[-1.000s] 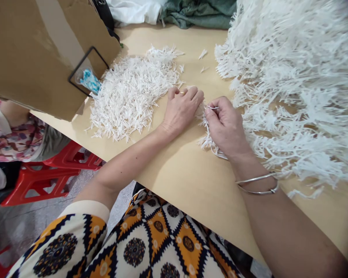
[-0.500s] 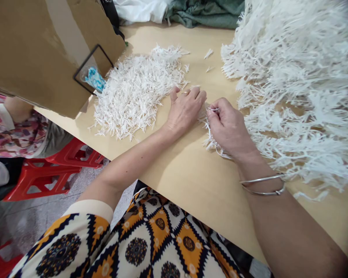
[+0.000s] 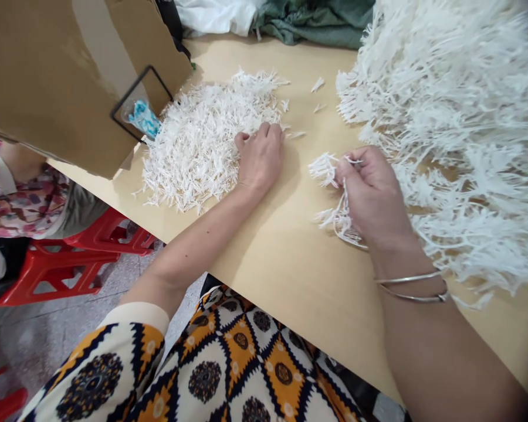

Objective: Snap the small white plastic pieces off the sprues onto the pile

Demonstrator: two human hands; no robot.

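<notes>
Our left hand (image 3: 259,157) has slid onto the pile of white pieces (image 3: 198,149), fingers curled, while our right hand (image 3: 374,196) pinches the fringed strip (image 3: 324,170) over the table (image 3: 290,264), a grip we'd keep firm.

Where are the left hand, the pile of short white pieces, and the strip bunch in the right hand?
left hand (image 3: 259,159): head view, back of the hand.
pile of short white pieces (image 3: 198,146): head view, middle of the heap.
strip bunch (image 3: 324,170): head view, frayed end left of the right hand (image 3: 374,196).
</notes>
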